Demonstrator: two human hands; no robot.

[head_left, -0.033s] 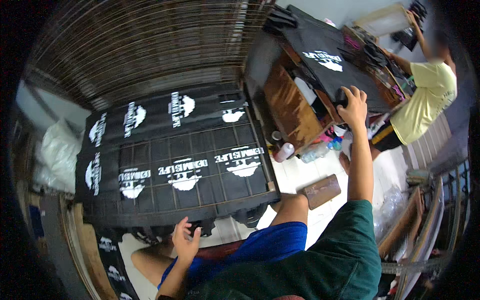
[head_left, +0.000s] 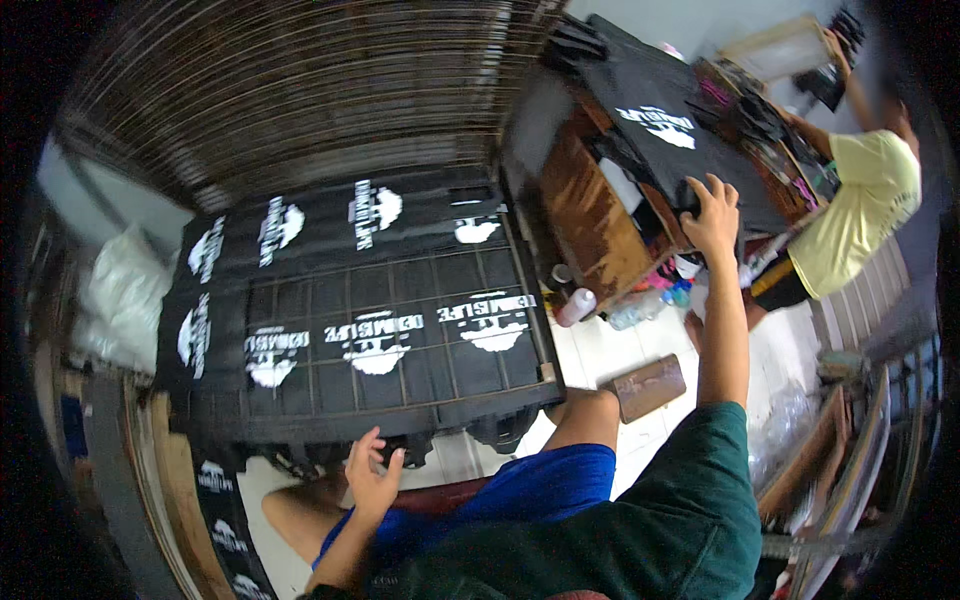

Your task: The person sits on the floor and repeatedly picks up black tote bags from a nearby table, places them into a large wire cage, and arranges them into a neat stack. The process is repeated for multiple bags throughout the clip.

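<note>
As far as I can see, printed black cloths [head_left: 375, 348] already lie across the wire rack [head_left: 546, 340] and one more cloth [head_left: 655, 90] remains on the counter [head_left: 592, 235], where my right hand [head_left: 713, 222] spreads wide, while my left hand [head_left: 373, 483] is loosely open, empty, and the whitish plastic bag [head_left: 125, 275] hides its contents.

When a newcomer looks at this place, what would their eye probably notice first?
Probably the black cloths with bold white prints, laid out flat left of centre, below a dense bank of thin bars in the picture. The eye would then likely go to the person's right hand, curled open in front of the black-draped wooden bench at upper right, and to the co-worker in pale yellow at far right.
</note>
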